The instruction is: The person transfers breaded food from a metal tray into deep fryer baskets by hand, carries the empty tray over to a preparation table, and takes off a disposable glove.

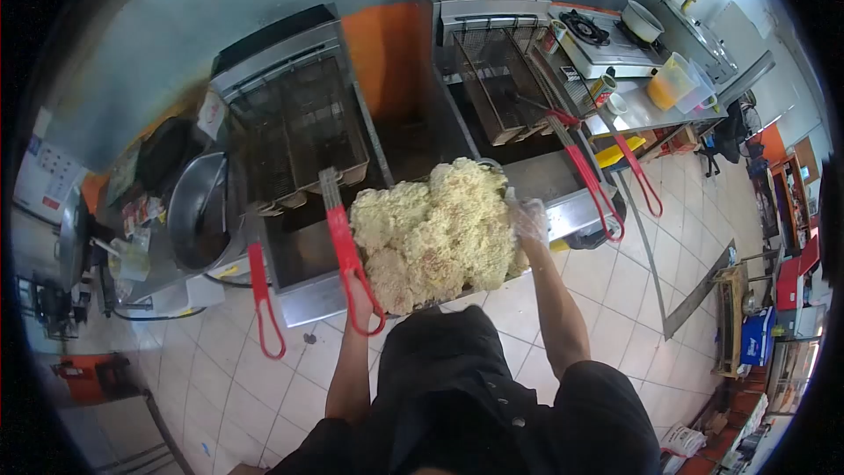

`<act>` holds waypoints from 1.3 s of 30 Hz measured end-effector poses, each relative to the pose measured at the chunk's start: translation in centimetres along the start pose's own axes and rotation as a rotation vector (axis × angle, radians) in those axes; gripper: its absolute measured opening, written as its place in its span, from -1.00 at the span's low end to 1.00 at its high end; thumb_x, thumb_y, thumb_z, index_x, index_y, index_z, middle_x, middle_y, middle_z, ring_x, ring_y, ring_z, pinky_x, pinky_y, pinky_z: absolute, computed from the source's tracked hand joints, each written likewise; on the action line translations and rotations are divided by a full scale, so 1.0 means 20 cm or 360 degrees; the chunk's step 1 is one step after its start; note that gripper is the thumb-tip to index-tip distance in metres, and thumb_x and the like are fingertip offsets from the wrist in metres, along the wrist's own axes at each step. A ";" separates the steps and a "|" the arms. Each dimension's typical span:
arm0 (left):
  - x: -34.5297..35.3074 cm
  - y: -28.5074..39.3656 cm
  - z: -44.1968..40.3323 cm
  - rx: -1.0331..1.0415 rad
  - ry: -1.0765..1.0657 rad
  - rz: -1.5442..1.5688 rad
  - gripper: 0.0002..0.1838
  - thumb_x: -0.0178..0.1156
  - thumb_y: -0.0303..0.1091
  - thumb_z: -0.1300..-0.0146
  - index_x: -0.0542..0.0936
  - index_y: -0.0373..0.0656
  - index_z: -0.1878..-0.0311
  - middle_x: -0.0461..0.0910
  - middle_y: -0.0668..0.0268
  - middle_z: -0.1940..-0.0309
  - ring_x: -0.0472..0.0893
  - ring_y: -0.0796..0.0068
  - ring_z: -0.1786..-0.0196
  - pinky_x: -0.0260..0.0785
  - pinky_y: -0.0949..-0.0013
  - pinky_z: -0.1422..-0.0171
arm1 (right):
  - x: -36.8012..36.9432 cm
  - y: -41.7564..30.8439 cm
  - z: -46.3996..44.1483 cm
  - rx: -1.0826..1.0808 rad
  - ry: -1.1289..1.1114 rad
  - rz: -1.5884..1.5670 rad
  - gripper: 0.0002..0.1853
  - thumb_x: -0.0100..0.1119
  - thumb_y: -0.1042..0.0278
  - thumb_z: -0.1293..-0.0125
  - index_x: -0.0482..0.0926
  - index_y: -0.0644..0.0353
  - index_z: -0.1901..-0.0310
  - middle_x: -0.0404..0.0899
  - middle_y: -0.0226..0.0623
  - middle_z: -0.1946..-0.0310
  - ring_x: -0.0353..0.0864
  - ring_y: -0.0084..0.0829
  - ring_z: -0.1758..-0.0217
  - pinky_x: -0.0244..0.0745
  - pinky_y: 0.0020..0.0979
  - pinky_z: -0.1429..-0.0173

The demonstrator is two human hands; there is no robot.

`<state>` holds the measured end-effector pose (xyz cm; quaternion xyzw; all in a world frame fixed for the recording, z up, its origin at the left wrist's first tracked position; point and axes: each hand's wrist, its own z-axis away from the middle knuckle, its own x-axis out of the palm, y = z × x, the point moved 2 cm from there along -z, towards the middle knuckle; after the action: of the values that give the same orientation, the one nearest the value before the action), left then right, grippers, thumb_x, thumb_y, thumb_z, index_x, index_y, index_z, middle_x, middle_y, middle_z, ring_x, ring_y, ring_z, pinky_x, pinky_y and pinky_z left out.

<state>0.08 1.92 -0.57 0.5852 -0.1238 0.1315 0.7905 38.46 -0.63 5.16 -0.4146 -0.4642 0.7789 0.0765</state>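
A big heap of pale, flour-coated pieces that look like breaded chicken (431,229) sits in front of my body, piled on a tray (426,309) of which only a dark strip of the near edge shows. My right hand (529,222), in a clear plastic glove, is closed at the heap's right side, where the tray's edge lies. At the heap's lower left, my left hand (359,292) is partly covered by the red handle (344,242) of a fryer basket. Its fingers are hidden, so its grip on handle or tray cannot be made out.
Wire fryer baskets (299,132) sit in the left fryer, with more baskets (501,84) in the right one. Their red handles (591,180) jut toward me. A metal bowl (198,211) stands left. On the right are a gas stove (607,40), a pot (643,21) and plastic jugs (673,81).
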 end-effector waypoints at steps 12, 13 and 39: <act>0.00 -0.17 -0.05 -0.0039 0.0678 -0.0372 -0.78 0.03 -0.21 -0.36 0.54 -0.15 0.14 0.50 0.40 0.31 0.46 0.54 0.27 0.31 0.44 0.20 | 0.10 0.14 -0.35 -0.0137 -0.0024 0.0295 -0.50 0.17 -0.07 -0.17 0.66 0.29 0.17 0.65 0.03 0.34 0.65 -0.10 0.20 0.46 -0.22 0.09; -0.09 -0.25 -0.05 0.0028 0.0703 -0.0550 -0.81 0.05 -0.24 -0.34 0.54 -0.13 0.17 0.49 0.42 0.35 0.45 0.57 0.31 0.30 0.46 0.26 | 0.11 0.11 -0.32 -0.0110 0.0032 0.0337 -0.51 0.17 -0.07 -0.17 0.66 0.29 0.18 0.65 0.03 0.35 0.65 -0.10 0.21 0.46 -0.22 0.10; -0.04 -0.23 0.01 -0.0215 0.0653 -0.0110 -0.22 -0.27 0.38 -0.33 0.47 -0.23 -0.09 0.53 0.33 0.10 0.46 0.48 0.07 0.29 0.25 -0.03 | 0.12 -0.94 -0.08 -0.1160 -0.1086 0.0978 -0.50 0.28 0.31 -0.09 0.45 0.31 -0.07 0.49 -0.05 -0.09 0.49 -0.11 -0.14 0.41 -0.23 -0.20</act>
<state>0.98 0.37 -4.97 0.4957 0.0512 0.2120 0.8406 33.20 12.11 18.21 -0.2555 -0.5591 0.6449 -0.4541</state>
